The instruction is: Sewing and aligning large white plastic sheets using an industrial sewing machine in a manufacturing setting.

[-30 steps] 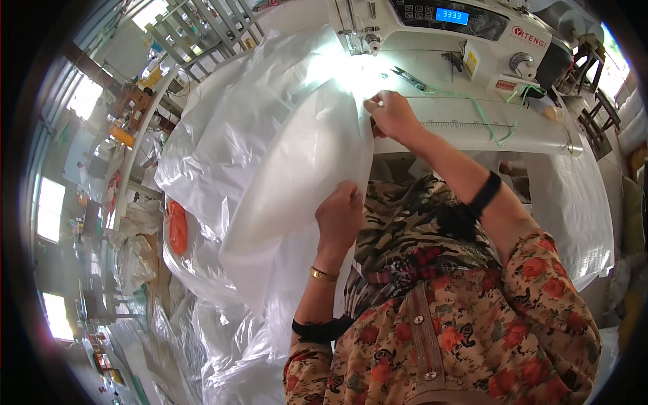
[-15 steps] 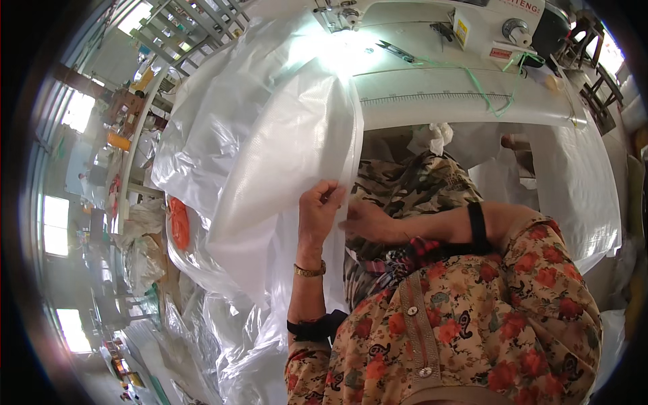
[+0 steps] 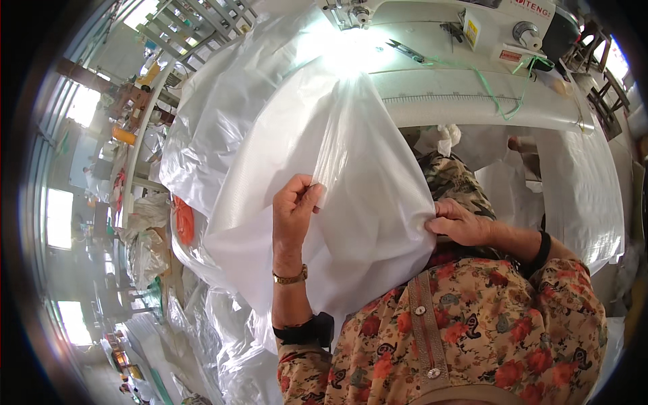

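Note:
A wide white plastic sheet (image 3: 378, 196), woven-looking and glossy, spreads from under the lit head of a sewing machine (image 3: 347, 15) down over my lap. My left hand (image 3: 295, 206) pinches a fold of it between thumb and fingers, left of the middle. At the sheet's right edge my right hand (image 3: 461, 221) grips the border, fingers curled in. Between the two hands the sheet is spread out, with narrow creases running up toward the machine. Glare hides the needle area.
Dark thread snips (image 3: 407, 52) and green cord (image 3: 482, 81) lie on the machine bed, behind a ruler scale (image 3: 459, 99). More clear-white sheeting (image 3: 209, 128) heaps to the left, near an orange bundle (image 3: 183, 219). A crumpled white scrap (image 3: 447, 140) sits at the table's front edge.
My right hand has moved right, away from the left, drawing the sheet's edge across my lap. My left hand has shifted slightly left. The sheet has opened out wider.

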A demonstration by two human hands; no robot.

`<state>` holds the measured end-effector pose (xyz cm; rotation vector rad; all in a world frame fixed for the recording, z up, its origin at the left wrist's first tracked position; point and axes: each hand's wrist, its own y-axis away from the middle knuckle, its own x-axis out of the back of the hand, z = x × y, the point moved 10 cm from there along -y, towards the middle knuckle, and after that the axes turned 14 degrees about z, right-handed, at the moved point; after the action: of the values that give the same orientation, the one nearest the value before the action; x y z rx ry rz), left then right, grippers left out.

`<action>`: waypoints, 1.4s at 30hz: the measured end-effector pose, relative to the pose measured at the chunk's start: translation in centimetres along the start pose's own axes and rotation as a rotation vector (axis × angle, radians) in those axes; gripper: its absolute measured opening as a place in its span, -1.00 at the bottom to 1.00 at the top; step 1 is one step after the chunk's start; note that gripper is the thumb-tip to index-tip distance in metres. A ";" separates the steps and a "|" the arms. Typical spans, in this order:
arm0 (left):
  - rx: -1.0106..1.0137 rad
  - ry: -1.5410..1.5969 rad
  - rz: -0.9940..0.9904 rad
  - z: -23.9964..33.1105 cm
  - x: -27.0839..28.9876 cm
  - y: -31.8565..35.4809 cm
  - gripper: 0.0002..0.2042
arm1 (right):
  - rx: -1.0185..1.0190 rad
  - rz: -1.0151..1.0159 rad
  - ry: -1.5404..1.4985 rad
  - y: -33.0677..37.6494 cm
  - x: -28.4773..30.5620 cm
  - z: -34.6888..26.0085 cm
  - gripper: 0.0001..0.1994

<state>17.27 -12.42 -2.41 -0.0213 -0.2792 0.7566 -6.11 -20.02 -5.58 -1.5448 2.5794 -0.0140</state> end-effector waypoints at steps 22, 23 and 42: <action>-0.150 -0.104 0.046 7.4 0.7 -1.9 -0.82 | -0.238 0.584 -0.363 -13.5 -1.3 4.2 -0.70; -0.156 -0.115 0.052 7.8 0.7 -2.1 -0.82 | -0.180 0.519 -0.419 -13.5 -1.5 4.5 -0.74; 0.183 0.045 -0.127 0.8 -5.1 3.3 -0.90 | 0.208 -0.142 0.586 -3.9 -10.6 -2.1 -0.74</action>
<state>11.29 -13.57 -3.30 0.1509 -0.1656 0.6523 1.99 -12.72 -2.07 -1.8474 2.7329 -0.8382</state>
